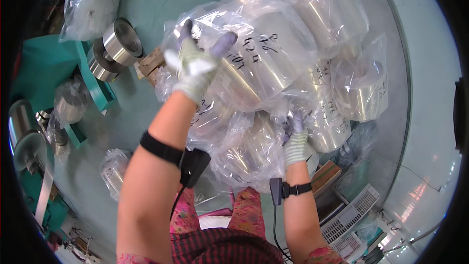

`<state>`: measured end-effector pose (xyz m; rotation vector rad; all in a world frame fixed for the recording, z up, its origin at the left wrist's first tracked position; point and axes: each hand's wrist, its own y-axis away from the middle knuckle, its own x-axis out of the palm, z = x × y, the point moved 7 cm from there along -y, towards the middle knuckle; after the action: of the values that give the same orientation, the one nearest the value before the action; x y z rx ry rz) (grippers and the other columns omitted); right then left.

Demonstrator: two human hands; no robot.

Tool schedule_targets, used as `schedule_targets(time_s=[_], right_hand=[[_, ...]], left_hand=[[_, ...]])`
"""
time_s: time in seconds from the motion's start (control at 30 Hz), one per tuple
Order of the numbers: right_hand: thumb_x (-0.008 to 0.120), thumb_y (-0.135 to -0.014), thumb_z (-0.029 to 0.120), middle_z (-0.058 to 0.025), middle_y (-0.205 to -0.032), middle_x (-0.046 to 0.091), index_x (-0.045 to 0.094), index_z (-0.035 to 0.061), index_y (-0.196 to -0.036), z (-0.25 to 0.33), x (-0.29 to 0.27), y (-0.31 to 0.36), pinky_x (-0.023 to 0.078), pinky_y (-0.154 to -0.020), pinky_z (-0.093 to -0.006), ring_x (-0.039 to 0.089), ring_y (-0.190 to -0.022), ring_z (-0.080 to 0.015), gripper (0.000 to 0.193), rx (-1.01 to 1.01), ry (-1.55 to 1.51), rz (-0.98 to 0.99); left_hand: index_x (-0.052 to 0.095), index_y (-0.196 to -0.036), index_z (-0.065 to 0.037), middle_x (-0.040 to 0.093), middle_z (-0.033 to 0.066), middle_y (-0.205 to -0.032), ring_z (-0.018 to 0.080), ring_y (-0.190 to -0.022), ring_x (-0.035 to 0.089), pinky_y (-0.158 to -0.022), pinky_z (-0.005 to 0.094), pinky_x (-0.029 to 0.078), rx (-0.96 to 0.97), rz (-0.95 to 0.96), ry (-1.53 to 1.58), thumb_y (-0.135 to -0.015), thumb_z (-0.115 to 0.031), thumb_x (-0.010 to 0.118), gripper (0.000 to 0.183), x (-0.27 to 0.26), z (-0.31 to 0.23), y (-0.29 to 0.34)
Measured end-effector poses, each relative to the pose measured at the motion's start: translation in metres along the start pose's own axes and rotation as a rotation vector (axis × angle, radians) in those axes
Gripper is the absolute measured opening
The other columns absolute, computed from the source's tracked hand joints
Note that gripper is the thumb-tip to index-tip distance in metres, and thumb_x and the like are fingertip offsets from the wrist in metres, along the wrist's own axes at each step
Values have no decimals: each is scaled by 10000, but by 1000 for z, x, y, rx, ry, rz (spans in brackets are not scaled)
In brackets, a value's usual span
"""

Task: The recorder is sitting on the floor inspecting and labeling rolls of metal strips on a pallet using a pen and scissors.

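Note:
A large roll of clear film in a plastic bag (273, 44), with black handwriting on it, lies on a heap of similar bagged rolls. My left hand (195, 66), in a pale glove with grey fingertips, is over its left end with fingers spread. A blurred white patch shows across the back of that hand. Lower right, my right hand (296, 137), gloved alike, has its fingers closed on gathered plastic at the bag's near edge. Below, between my arms, is another bagged roll (246, 151). What lies under my left palm is hidden.
More bagged rolls stand at right (361, 88) and far right (332, 14). Two shiny metal cylinders (122, 41) rest by a green machine frame (51, 58) at left, with a wooden block (152, 63) beside them. A small bagged roll (115, 171) sits near my left arm. A white slatted panel (351, 215) lies lower right.

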<state>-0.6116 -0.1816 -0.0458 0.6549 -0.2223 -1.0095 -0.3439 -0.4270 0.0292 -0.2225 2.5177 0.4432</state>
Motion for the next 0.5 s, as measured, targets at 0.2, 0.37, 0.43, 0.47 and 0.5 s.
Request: schedule_targets(time_s=[0.2, 0.37, 0.43, 0.47, 0.5], right_hand=[[761, -665, 304, -3, -599, 473, 538, 103, -833, -7, 35, -16, 271, -336, -210, 361, -389, -81, 343, 143, 140, 104], [733, -707, 306, 23, -682, 504, 556, 125, -888, 17, 16, -36, 348, -421, -193, 453, -547, -74, 311, 42, -125, 53], [710, -725, 329, 29, -664, 493, 554, 151, -902, 22, 25, -40, 332, -406, -199, 433, -513, -79, 295, 39, -131, 90], [686, -744, 351, 35, -645, 482, 551, 178, -917, 29, 31, -40, 315, -391, -205, 413, -478, -84, 280, 16, -146, 121], [686, -744, 351, 35, -645, 482, 551, 178, -917, 36, 12, -42, 315, -391, -205, 413, -478, -84, 280, 11, -130, 111]], left_hand=[[616, -964, -12, 640, 41, -869, 135, -792, 582, -709, 279, 494, 63, 353, 224, -786, -182, 670, 252, 16, 7, -50], [621, -958, -25, 630, 46, -869, 126, -755, 582, -634, 248, 503, 50, 265, 219, -794, -160, 660, 216, 5, 14, -53], [612, -966, -14, 625, 47, -859, 123, -736, 576, -622, 233, 492, 93, 164, 286, -795, -137, 653, 215, -9, 20, -54], [603, -962, 0, 619, 45, -844, 121, -708, 563, -614, 233, 473, 183, 78, 277, -804, -140, 641, 215, -16, 31, -55], [597, -945, 10, 614, 44, -820, 117, -691, 549, -615, 243, 455, 118, 34, 313, -815, -148, 624, 206, -17, 33, -29]])
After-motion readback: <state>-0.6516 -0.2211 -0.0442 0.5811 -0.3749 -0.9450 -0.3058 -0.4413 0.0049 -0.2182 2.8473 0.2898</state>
